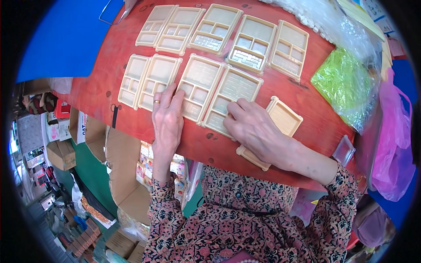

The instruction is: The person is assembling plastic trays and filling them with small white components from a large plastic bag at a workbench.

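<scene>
On the red table several cream compartment trays lie in two rows. My left hand [168, 116], a ring on one finger, has its fingers stretched out and rests on the edge of a near-row tray [201, 81]. My right hand [252, 125] bends its fingers over the lower compartments of the neighbouring tray [239, 85], which has a shiny clear surface. What its fingertips hold, if anything, is hidden. Under my right wrist lies another cream tray [287, 118], partly covered by it. A far-row tray [253, 33] shows bright reflections in its lower compartment.
A green plastic-wrapped bundle [342, 83] lies on the table's right side, near clear plastic wrap [351, 39]. A pink plastic bag [390, 144] hangs beyond it. A small clear container [343, 150] sits at the right edge. An open cardboard box [125, 171] stands below the table.
</scene>
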A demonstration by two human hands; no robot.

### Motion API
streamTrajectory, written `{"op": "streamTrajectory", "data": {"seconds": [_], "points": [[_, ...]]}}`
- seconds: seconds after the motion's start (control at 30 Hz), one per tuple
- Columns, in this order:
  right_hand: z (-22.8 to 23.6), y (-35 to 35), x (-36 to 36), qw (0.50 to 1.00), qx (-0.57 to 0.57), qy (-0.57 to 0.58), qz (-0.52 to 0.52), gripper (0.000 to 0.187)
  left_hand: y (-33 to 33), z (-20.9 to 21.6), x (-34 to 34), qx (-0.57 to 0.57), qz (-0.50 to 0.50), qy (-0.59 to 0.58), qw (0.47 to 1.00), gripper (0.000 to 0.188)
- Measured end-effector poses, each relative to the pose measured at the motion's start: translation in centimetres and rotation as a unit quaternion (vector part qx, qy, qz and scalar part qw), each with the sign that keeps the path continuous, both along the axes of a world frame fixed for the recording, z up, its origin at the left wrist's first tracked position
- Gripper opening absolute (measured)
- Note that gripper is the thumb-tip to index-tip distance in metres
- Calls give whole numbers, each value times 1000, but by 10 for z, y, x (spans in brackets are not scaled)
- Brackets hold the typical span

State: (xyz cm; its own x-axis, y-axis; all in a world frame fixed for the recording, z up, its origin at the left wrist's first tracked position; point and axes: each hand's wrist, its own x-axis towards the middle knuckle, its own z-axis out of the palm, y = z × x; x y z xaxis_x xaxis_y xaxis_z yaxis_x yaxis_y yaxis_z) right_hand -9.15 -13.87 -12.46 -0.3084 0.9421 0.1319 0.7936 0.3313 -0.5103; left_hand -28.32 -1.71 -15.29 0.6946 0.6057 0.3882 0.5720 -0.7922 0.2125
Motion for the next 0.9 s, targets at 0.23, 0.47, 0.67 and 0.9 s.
{"op": "streamTrajectory", "data": {"seconds": [0.23,0.47,0.67,0.9], "points": [[3,-4,3,1000,27,1,-6,12,-5,-2,3,0,16,1,1000,29],[34,-58,-3,995,-46,-41,-75,16,-50,31,11,-53,70,-143,986,21],[17,-88,-17,986,-84,-119,-86,17,-102,30,22,-224,-8,-161,961,20],[24,-91,-6,983,-138,-92,-75,15,-124,36,22,-423,31,-142,894,20]]}}
